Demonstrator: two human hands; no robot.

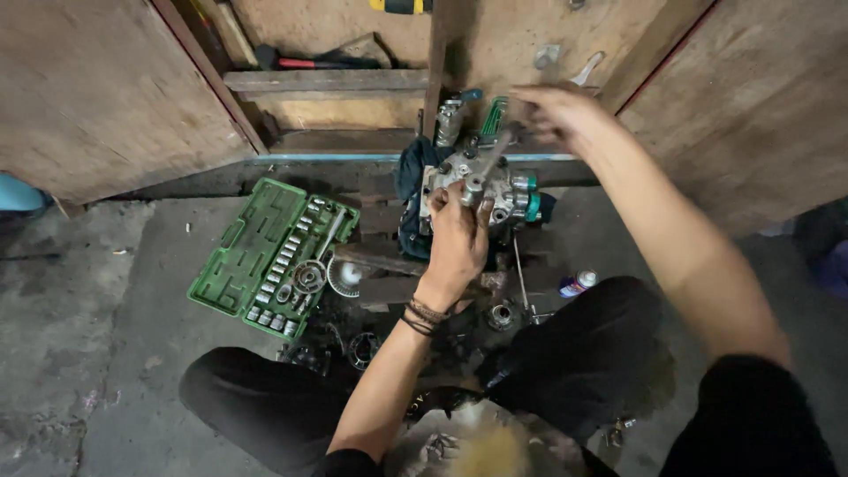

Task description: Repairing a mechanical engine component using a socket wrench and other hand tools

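Note:
A grey metal pump-like assembly [505, 190] with a teal fitting rests on wooden blocks in front of me. My left hand [458, 238] presses on its near side, fingers curled around the housing. My right hand [556, 113] is blurred, gripping the far end of a ratchet handle [488, 159] that slants down to a socket on top of the assembly. A dark cloth [412, 177] lies under the assembly's left side.
An open green socket case [256, 238] lies left on the concrete floor, with round metal parts [309, 276] beside it. A small spray can [579, 283] sits right. Wooden panels and a shelf with tools [327, 79] stand behind. My knees flank the work.

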